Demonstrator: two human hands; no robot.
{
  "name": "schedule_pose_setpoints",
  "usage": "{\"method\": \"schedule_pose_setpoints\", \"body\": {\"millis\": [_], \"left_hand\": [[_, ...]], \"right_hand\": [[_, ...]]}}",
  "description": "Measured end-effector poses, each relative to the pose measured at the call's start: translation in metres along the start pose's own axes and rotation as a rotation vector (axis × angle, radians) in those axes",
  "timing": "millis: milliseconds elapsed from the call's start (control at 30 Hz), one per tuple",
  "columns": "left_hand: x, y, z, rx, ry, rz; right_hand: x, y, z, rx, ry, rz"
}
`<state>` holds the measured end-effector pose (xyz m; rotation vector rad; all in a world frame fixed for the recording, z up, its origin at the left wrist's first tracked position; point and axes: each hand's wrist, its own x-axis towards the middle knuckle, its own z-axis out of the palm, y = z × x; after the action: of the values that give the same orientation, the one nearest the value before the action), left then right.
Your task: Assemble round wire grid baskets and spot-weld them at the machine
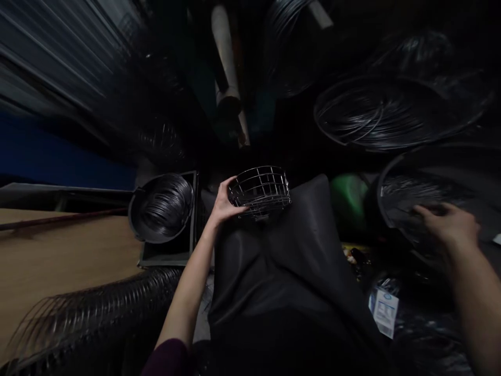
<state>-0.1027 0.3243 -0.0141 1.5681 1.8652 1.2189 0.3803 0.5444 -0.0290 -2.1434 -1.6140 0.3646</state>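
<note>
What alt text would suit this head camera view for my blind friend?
A person's left hand grips a curved wire cage by its side, near a dark lap cover, while the blurred right hand is at a black tub. On the left, a round bucket holds wire rings.

the silvery, round wire basket [261, 197] is metal, its thin strands bright and glossy. the black draped apron [270, 282] is smooth, with a dull, leathery sheen. the dark grey coil of thin wire [166, 203] is satiny metal; its round grey tub [134, 227] is matt plastic. the flat tan panel [58, 256] shows a smooth, matt, wood-like face. the purple sleeve [168, 357] is matt cloth, the white rectangular label [386, 312] smooth paper. the wide dark tub [380, 196], blurred at right, is perhaps plastic.
</note>
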Motion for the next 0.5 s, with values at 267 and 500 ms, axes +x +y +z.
{"method": "schedule_pose_setpoints", "body": {"millis": [267, 500], "left_hand": [[0.018, 0.027, 0.001, 0.125, 0.092, 0.123], [0.026, 0.053, -0.011, 0.349, -0.076, 0.124]], "right_hand": [[-0.129, -0.088, 0.015, 0.560, -0.543, -0.344], [-0.141, -0.174, 0.003, 0.644, -1.087, -0.488]]}}
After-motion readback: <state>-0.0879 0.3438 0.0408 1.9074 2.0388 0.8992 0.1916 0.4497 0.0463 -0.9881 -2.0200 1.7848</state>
